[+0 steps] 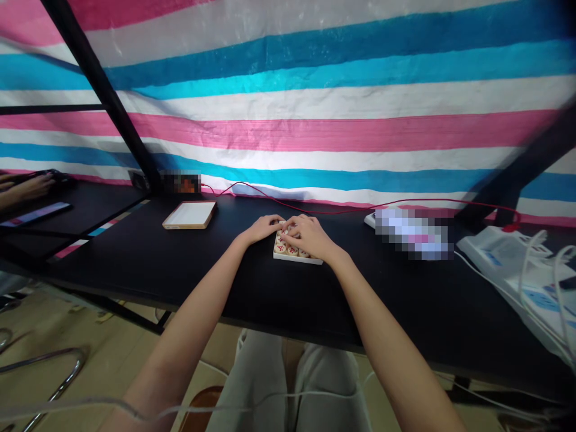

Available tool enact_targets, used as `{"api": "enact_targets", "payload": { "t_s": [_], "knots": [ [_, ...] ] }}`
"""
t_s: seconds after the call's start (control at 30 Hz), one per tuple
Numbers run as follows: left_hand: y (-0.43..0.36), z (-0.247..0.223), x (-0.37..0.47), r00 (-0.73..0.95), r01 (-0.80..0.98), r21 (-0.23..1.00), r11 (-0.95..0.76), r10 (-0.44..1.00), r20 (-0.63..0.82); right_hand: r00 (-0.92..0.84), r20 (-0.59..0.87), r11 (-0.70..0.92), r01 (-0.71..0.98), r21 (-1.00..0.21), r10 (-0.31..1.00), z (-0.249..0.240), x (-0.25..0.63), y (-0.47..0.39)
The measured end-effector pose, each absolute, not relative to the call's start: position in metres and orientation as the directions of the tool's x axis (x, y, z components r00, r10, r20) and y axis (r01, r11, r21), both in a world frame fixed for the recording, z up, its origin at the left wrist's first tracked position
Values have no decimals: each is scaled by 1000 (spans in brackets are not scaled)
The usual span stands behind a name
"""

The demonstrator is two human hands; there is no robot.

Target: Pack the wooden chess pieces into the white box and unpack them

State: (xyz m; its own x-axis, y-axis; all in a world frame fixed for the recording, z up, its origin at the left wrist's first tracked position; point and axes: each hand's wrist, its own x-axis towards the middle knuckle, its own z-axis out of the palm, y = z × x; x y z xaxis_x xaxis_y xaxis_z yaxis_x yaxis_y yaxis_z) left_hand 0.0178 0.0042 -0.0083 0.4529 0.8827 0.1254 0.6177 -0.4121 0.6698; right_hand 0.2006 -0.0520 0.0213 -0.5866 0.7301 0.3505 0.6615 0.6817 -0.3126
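Note:
A shallow white box (297,259) on the black table holds several round, pale Chinese chess pieces (281,247) with red characters. My left hand (264,228) lies at the box's far left corner, fingers stretched over the rim and touching the pieces there. Across the right side of the box spreads my right hand (308,236), its fingers bent and apart on top of the pieces. Its palm hides the pieces on the right, and I see no piece lifted out. To the left rests a shallow lid-like tray (191,213) with a white inside and light brown sides.
A power strip with white cables (508,258) occupies the table's right end. A blurred-out object (411,234) lies beside it. One red cable (328,212) runs along the back, before a striped sheet (315,135). Another person's hand (33,187) shows at far left.

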Motion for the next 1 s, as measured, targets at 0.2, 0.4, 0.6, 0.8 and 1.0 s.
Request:
{"api": "enact_targets", "payload": {
  "t_s": [0.2, 0.4, 0.6, 0.8, 1.0],
  "knots": [
    [3, -8, 18, 451, 620, 668, -411, 884, 125, -578, 370, 684, 657, -318, 727, 26, 201, -54],
    [4, -8, 17, 463, 617, 663, -423, 877, 129, -559, 385, 674, 665, -321, 735, 27, 204, -54],
    [6, -10, 17, 461, 610, 669, -424, 877, 135, -440, 456, 600, 742, -301, 773, 31, 210, -53],
    [4, -7, 18, 451, 633, 659, -406, 885, 112, -227, 494, 414, 856, -310, 839, 30, 224, -46],
    [4, -8, 17, 363, 647, 653, -394, 912, 190, -65, 498, 274, 892, -359, 864, 13, 241, -34]
  ]
}}
